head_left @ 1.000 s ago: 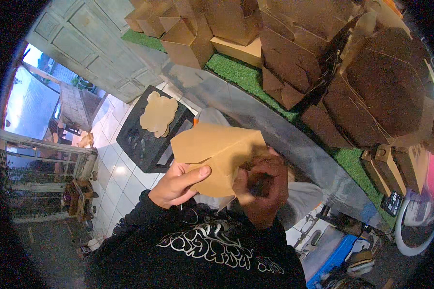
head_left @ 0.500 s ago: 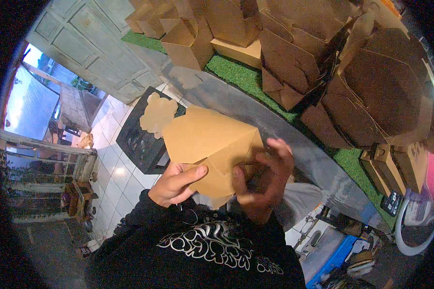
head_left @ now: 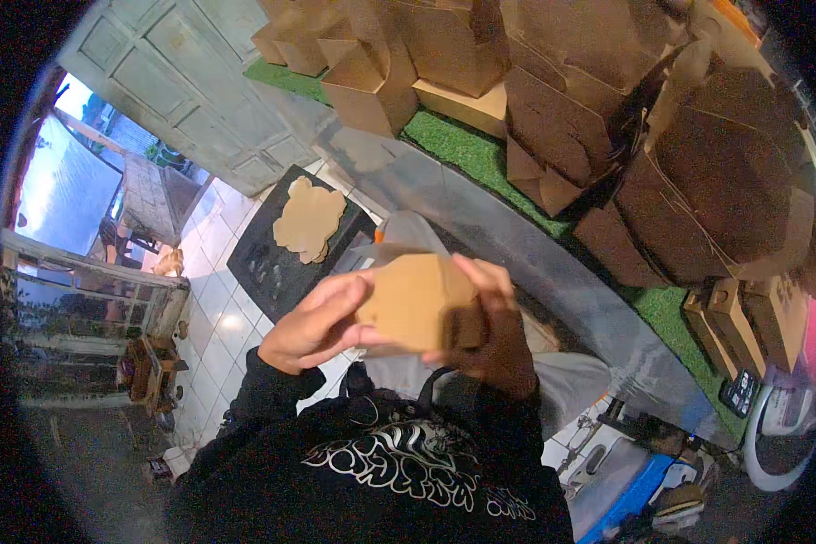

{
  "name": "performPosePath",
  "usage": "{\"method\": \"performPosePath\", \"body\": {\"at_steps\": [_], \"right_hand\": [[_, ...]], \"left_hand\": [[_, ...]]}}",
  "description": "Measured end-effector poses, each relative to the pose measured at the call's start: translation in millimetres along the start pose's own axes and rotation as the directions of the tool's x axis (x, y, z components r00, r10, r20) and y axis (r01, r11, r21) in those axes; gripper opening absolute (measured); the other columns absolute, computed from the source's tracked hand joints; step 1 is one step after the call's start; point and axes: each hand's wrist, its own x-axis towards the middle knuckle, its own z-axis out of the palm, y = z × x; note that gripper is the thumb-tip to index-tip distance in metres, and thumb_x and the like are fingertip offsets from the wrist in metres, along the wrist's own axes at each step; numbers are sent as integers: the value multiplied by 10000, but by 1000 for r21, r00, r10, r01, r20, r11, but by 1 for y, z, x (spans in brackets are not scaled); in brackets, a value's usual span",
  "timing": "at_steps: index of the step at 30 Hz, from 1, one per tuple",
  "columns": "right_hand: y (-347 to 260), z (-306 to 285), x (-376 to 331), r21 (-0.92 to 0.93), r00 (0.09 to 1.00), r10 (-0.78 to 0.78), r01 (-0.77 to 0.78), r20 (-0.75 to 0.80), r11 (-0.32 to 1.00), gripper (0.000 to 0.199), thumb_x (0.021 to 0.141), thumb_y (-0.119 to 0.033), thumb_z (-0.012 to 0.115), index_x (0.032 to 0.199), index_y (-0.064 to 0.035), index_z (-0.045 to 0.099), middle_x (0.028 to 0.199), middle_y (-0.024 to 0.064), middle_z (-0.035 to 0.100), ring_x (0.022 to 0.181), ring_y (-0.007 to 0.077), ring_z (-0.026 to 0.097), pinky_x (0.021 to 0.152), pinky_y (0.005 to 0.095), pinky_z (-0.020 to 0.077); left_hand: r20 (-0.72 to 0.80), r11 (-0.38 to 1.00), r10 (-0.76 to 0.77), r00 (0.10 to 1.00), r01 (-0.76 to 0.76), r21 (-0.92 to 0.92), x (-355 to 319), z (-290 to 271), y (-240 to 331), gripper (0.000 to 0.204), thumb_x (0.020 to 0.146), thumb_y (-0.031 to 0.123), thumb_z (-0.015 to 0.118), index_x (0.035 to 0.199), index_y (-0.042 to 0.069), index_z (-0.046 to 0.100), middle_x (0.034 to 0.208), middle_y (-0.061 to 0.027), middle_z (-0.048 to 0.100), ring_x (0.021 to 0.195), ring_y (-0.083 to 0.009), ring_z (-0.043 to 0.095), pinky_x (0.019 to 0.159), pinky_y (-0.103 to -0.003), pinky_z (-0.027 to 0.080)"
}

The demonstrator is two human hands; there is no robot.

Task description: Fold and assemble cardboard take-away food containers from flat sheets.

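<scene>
Between my two hands is a small tan cardboard box [head_left: 417, 299], folded into a compact shape and slightly blurred by motion. My left hand [head_left: 322, 317] grips its left side, thumb on top and fingers below. Around the right end curls my right hand [head_left: 494, 322], its fingers partly hidden in shadow and blur. The box is held in the air above my lap. Beyond it, flat die-cut cardboard blanks [head_left: 308, 218] lie in a pile on a black stool [head_left: 261, 263].
A long ledge topped with green artificial turf [head_left: 462, 143] runs diagonally at the upper right. Brown cardboard boxes [head_left: 372, 86] and large dark cardboard pieces [head_left: 698, 172] crowd it. Several narrow boxes [head_left: 733, 326] stand near a white-rimmed round object [head_left: 771, 471]. A panelled door [head_left: 181, 82] is at the upper left.
The larger, partly open cardboard piece is now folded into a compact box. My right hand has closed around its right end, and my left hand has shifted slightly left and down.
</scene>
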Motion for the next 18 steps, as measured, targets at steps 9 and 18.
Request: {"method": "performPosePath", "body": {"at_steps": [9, 18], "right_hand": [[50, 39, -28, 769, 649, 754, -534, 104, 353, 563, 956, -461, 418, 1331, -43, 374, 1248, 96, 492, 1157, 211, 486, 940, 380, 415], [51, 65, -10, 915, 695, 636, -401, 336, -45, 703, 920, -646, 292, 1371, -109, 341, 1311, 93, 473, 1169, 255, 490, 947, 457, 401]], "left_hand": [[-225, 706, 548, 806, -302, 641, -24, -37, 15, 678, 843, 448, 636, 1299, -4, 419, 1223, -160, 521, 1150, -276, 534, 845, -347, 477], [-378, 898, 439, 815, -391, 200, -14, -69, -71, 1044, 738, 844, 333, 1470, 117, 170, 1499, -123, 258, 1357, -292, 292, 1065, -483, 288]]}}
